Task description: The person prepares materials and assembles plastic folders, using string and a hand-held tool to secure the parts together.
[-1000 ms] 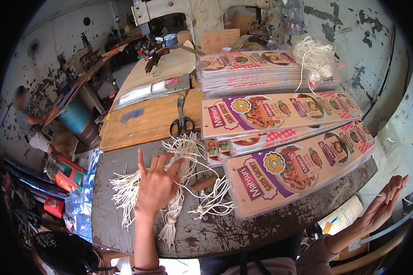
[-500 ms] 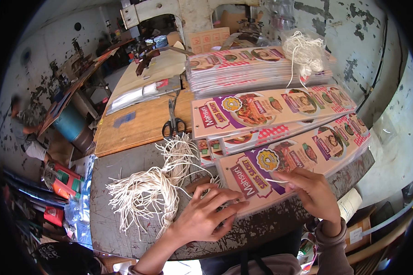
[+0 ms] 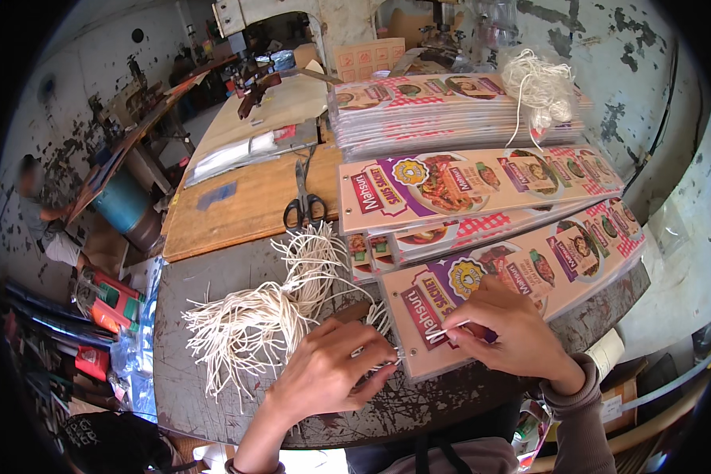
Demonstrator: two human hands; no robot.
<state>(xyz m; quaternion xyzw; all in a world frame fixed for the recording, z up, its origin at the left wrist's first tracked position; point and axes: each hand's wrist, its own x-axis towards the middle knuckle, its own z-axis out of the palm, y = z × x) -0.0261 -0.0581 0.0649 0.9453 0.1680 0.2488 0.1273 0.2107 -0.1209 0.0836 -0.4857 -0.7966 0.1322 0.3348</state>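
A long printed card in clear plastic lies slanted at the table's near edge, with metal eyelets at its left end. My right hand is over the card, pinching a white cord between thumb and fingertips. At the card's left edge is my left hand, fingers curled and pressed together on a bit of white cord that is partly hidden. Left of it lies a loose bundle of cut white cords. Another such card rests on more cards just beyond.
Black-handled scissors lie on a wooden board. At the back, a tall stack of cards carries a bag of white cord. A machine frame stands behind. A person works at the far left.
My right hand has moved left across the card with the cord. My left hand has drawn back slightly from the card's corner, its fingers more closed. The view has shifted a little.
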